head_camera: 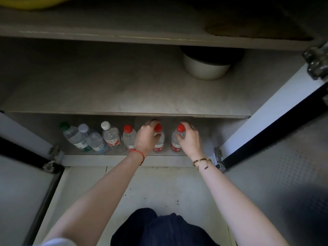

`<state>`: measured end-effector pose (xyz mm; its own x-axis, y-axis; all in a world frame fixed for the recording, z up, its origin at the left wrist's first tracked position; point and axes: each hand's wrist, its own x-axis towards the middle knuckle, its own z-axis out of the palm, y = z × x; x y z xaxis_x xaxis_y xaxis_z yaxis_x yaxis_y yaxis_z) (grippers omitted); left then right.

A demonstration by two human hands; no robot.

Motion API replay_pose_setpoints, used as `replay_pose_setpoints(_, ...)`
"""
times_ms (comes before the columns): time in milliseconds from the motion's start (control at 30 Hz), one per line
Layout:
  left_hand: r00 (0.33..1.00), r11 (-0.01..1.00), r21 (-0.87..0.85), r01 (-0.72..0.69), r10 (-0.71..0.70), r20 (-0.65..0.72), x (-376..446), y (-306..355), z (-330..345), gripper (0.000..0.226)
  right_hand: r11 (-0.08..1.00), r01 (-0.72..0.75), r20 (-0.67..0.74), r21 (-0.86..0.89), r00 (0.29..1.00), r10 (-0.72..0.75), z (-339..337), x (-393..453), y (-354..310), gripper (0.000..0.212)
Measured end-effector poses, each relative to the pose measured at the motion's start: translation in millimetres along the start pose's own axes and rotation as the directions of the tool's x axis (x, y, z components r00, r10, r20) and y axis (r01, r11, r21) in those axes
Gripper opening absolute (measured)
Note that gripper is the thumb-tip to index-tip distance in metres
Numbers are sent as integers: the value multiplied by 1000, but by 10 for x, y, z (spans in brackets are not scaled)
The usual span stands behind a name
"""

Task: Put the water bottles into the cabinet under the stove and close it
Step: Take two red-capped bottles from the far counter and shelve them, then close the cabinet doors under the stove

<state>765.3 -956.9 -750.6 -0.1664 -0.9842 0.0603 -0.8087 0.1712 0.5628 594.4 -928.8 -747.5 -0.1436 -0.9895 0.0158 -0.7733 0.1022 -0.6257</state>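
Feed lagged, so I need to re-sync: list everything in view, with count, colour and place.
red-capped bottles: three, clear with red labels, bottom shelf, right part of the row
white-capped bottles: two, clear, bottom shelf, left of the red caps
green-capped bottle: one, clear with green label, far left of the row
pot: one, white with dark top, middle shelf, back right
cabinet doors: two, white, both open
hinges: metal, at the door edges
left hand: grips one red-capped bottle; red string on wrist
right hand: grips the rightmost red-capped bottle; gold bracelet
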Motion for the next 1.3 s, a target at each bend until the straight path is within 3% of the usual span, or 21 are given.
replay_pose_setpoints(400,964,999,-48,11,-24,-266,-1233,-229,-627,46,978,202,-124,-51,970,-207,-180,-720,-425,50)
replay_pose_setpoints(933,892,999,-44,16,-35,-450,-2438,-437,-1451,43,909,415,-158,-44,895,-417,-274,-1529,-1187,53)
replay_pose_setpoints(1133,806,992,-74,100,-124,-578,-2910,-554,-1879,42,753,657,-155,-15,743,-651,-320,-1717,-2033,48)
replay_pose_setpoints(1300,689,969,-67,239,-218,-691,-3421,-638,-2333,41,546,834,-176,78,551,-816,-255,-2035,-2956,47)
